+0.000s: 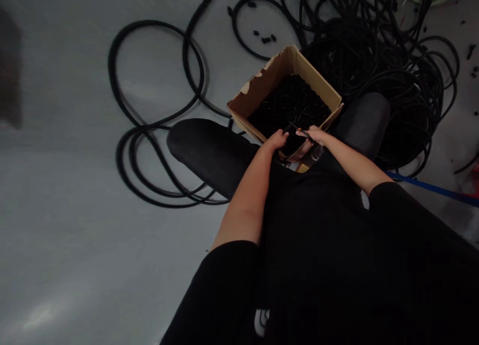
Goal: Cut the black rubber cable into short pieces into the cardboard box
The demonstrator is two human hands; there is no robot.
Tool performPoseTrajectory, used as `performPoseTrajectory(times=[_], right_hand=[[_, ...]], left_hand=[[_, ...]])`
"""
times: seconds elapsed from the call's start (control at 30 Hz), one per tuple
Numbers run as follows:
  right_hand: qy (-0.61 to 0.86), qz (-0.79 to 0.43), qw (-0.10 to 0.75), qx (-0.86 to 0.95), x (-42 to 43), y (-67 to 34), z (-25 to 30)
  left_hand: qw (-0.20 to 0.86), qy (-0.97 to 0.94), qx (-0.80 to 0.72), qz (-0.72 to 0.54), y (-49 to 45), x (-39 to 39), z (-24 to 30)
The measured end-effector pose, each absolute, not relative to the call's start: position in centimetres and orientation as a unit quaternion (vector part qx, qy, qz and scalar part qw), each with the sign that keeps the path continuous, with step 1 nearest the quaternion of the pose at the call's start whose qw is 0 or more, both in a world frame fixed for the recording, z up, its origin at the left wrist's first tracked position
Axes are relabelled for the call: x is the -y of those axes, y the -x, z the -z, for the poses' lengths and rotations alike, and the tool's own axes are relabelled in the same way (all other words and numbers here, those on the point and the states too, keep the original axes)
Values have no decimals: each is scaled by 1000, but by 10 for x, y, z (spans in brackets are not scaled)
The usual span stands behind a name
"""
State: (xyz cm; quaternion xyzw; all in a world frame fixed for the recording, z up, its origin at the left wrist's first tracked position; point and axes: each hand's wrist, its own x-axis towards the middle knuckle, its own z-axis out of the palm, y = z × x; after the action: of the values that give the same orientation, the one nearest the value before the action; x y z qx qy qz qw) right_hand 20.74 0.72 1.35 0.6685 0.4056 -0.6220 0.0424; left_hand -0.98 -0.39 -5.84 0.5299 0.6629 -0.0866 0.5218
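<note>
Meanwhile, a seated person bends over an open cardboard box (262,88) that stands on the grey floor (75,185) between the knees. The box holds a heap of short black pieces (290,103), and its far-left flap is torn along the edge.

Both hands meet at the box's near rim. The left hand (277,139) is curled shut over that rim, its fingers closed on something dark that cannot be made out. Just beside it, the right hand (317,135) is closed around a slim tool (304,133) with a touch of orange, the tip pointing toward the left hand above the pieces. Another part of the tool, or a second object, shows below the right hand; which one cannot be told.

Beyond the box and to its right lies a thick tangle of black hose (374,51), touching the box's far side. To the box's left, wide loops (157,110) of the same hose spread over the floor, one passing under the left knee (209,150). A few loose black bits (265,38) lie beyond the box. A blue strip (430,188) runs along the floor to the box's right, past the right knee (366,118).
</note>
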Motion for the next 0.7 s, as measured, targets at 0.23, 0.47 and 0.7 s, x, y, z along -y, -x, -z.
performPoseTrajectory(times=[0.23,0.47,0.7], right_hand=[[-680,607,43,-410,-9,-210,-17],[-671,574,66,-465,-7,-210,-10],[-659,563,103,-488,-4,-209,-15]], left_hand=[[509,-542,-661,101,11,3,59],[508,-545,-655,125,9,4,59],[502,-542,-661,136,12,6,62]])
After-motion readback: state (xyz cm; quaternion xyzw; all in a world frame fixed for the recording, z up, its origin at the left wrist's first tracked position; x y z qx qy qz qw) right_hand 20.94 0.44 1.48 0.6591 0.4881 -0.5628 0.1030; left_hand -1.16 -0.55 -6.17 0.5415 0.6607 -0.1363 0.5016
